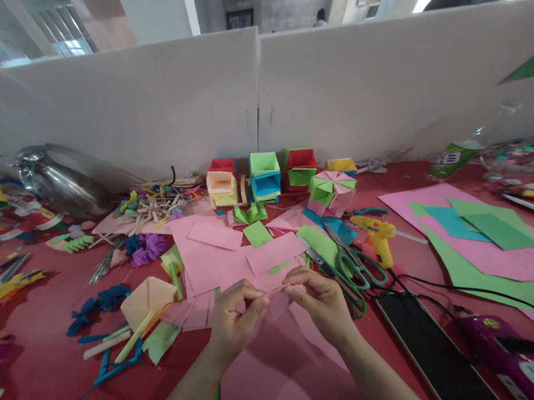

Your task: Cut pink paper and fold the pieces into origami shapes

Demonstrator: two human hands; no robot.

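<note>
My left hand (236,315) and my right hand (322,303) meet at the centre, just above pink paper. Between both sets of pinching fingertips runs a small piece of pink paper (275,290), seen almost edge-on. Its far side is hidden. Beneath my hands lies a large pink sheet (284,371), with more cut pink pieces (275,252) in front of them. Two pairs of green-handled scissors (361,269) rest just right of my right hand. A peach folded paper piece (148,300) lies left of my left hand.
Folded paper boxes (265,179) stand along the white partition (158,104). A yellow glue gun (377,237) and a dark phone (434,346) lie to the right, with cables between. Coloured sheets (492,262) are farther right. A metal jug (65,186) lies tilted at far left.
</note>
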